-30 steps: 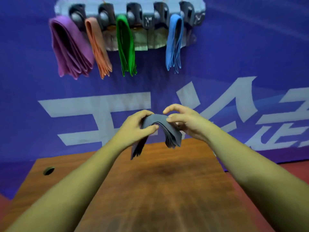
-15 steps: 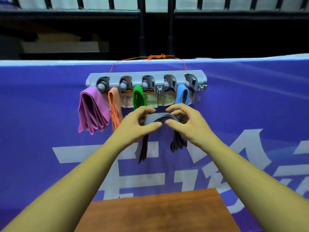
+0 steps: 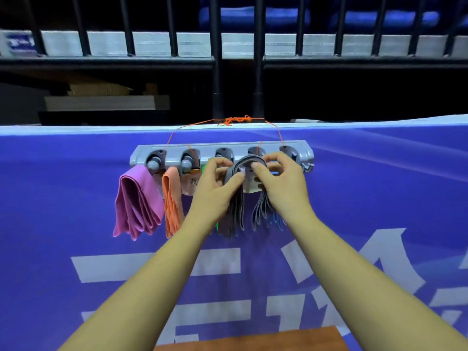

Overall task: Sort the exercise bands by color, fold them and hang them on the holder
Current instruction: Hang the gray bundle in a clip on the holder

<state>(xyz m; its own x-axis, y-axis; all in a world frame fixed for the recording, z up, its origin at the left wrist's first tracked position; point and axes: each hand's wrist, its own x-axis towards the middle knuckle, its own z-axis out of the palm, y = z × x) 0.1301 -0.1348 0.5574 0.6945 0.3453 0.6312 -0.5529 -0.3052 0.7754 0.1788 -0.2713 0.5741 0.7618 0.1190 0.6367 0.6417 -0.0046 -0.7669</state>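
Grey folded band point(image 3: 236, 206) is pinched by left hand point(image 3: 215, 191) and right hand point(image 3: 281, 188) at the holder point(image 3: 268, 148); loosening could unfold it.

Blue banner point(image 3: 76, 198), black railing point(image 3: 217, 59) behind, wooden table point(image 3: 253, 340) edge

At frame centre, both hands, left hand point(image 3: 215, 193) and right hand point(image 3: 281, 183), pinch folded grey bands point(image 3: 236, 211) against the grey holder point(image 3: 177, 150). Purple bands point(image 3: 138, 201) and orange bands point(image 3: 172, 198) hang at its left end.
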